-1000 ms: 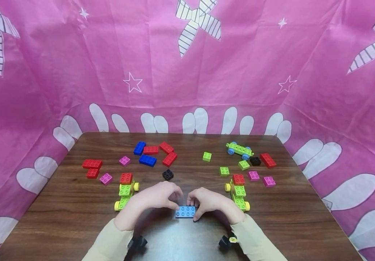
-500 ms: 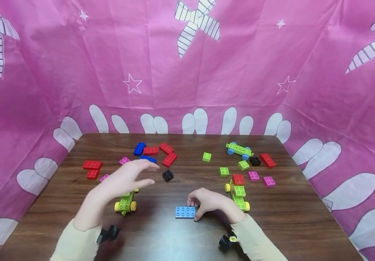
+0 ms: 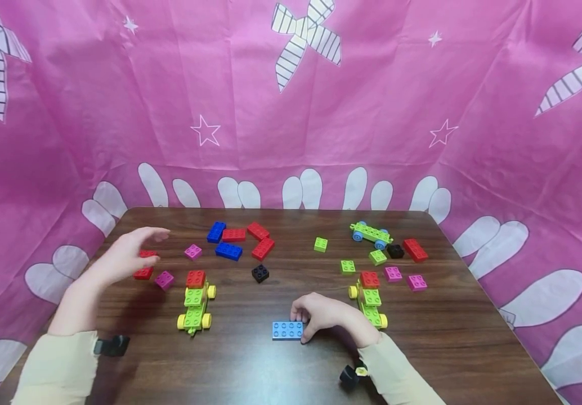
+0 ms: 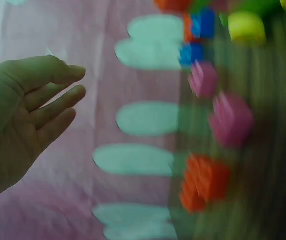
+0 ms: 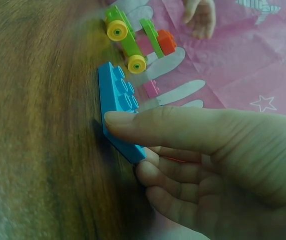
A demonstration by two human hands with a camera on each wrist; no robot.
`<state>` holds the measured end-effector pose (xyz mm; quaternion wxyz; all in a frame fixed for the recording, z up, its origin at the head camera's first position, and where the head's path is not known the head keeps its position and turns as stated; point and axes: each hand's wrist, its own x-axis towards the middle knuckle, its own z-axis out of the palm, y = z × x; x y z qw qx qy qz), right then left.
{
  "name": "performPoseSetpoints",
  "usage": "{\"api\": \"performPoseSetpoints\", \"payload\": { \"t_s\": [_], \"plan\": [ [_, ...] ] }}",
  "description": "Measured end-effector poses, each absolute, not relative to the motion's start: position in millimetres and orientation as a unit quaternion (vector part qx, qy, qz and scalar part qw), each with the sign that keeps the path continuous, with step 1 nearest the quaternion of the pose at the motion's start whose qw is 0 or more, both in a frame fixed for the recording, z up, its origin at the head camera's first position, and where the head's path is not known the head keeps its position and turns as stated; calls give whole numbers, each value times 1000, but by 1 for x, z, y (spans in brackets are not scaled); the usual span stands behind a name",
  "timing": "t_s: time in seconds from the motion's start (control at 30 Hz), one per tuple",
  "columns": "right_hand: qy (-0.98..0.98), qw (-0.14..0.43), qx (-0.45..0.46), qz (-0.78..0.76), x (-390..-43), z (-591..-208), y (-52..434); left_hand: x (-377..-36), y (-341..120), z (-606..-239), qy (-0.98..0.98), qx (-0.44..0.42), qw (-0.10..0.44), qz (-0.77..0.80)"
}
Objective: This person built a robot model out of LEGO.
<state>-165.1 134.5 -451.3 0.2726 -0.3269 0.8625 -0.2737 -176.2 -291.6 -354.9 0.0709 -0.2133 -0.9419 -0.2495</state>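
My right hand pinches the right end of a light blue eight-stud building brick that lies near the front middle of the table. In the right wrist view the thumb is on the near side of this brick and the fingers are curled at its end. Over the left side of the table, my left hand is raised with its fingers apart from the thumb, holding nothing. It partly covers two red bricks in the head view. A magenta brick lies just right of them.
Two green cars with yellow wheels, each bearing a red brick, stand left and right. A green car base with blue wheels is at the back right. Blue bricks, a black brick and several others lie scattered.
My left hand has left the light blue brick and moved left and away from me, past the left car, to the red bricks. The right hand has stayed on the light blue brick.
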Motion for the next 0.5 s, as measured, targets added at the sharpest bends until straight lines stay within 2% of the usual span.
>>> {"api": "performPoseSetpoints", "payload": {
  "t_s": [0.3, 0.5],
  "plan": [
    [861, 271, -332, -273, -165, -453, 135, -193, -343, -372, -949, -190, 76, -238],
    [860, 272, -332, -275, -165, -454, 135, -207, -369, -395, -950, -192, 44, -244]
  ]
}}
